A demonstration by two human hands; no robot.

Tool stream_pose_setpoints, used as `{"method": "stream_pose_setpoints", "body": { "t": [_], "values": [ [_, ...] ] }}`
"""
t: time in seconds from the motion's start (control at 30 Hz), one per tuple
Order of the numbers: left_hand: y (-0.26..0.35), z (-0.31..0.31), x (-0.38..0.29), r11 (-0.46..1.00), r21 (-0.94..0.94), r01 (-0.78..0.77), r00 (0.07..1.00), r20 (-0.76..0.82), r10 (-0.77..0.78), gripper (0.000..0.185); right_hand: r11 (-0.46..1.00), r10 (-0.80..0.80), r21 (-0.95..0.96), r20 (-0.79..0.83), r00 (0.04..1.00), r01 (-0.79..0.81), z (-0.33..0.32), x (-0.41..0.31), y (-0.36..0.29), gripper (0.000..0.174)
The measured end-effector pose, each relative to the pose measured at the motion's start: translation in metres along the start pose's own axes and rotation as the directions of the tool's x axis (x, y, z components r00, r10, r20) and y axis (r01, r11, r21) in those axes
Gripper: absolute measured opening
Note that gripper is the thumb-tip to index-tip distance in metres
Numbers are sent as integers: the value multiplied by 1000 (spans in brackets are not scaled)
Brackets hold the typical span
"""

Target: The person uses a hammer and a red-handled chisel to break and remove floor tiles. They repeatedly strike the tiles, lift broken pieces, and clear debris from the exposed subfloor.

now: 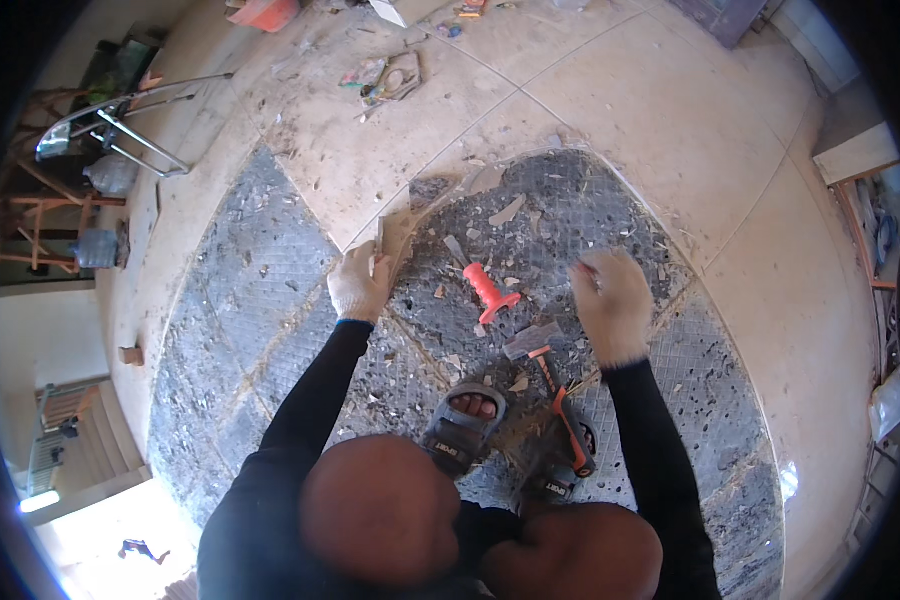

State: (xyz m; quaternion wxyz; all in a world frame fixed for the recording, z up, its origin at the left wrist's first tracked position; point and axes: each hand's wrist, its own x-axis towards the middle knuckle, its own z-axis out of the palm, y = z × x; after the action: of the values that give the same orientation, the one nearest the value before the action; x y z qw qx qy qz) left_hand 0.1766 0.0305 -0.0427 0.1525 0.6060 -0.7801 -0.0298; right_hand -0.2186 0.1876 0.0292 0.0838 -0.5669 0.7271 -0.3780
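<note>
My left hand, in a pale knit work glove, grips a narrow flat piece, possibly metal, at the broken edge of a beige floor tile. My right hand, also gloved, hovers with curled fingers over the dark exposed floor bed; blur hides whether it holds anything. Between my hands lies a chisel with a red-orange grip and hand guard, its blade pointing away from me. Nearer my feet, a club hammer with an orange and black handle has its head toward the chisel.
Tile shards litter the dark bed around my sandals. Beige tiles surround it. A metal-tube frame and a plastic water jug stand left. An orange basin is at the far side, and debris lies nearer.
</note>
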Motion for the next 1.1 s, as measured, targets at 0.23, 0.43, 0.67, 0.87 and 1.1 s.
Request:
{"method": "stream_pose_setpoints", "body": {
  "t": [0.23, 0.43, 0.67, 0.87, 1.1],
  "values": [
    [-25, 5, 22, 990, -42, 135, 990, 42, -133, 40, 893, -360, -217, 183, 915, 395, 130, 88, 17, 23],
    [-66, 19, 29, 910, -89, 406, 913, -8, -408, 36, 898, -366, -172, 217, 905, 404, 150, 89, 22, 23],
    [12, -1, 14, 459, -720, 520, 830, 298, -472, 29, 850, 177, 417, 351, 919, -323, 121, 43, -19, 20],
    [143, -31, 1, 183, -756, 628, 778, 607, -161, 30, -139, 413, 652, 722, 555, -745, 93, 9, -55, 36],
    [163, -40, 24, 611, -786, 92, 828, 401, 392, 35, 170, 554, 673, 539, 635, -720, 40, -9, -26, 32]
  ]
}}
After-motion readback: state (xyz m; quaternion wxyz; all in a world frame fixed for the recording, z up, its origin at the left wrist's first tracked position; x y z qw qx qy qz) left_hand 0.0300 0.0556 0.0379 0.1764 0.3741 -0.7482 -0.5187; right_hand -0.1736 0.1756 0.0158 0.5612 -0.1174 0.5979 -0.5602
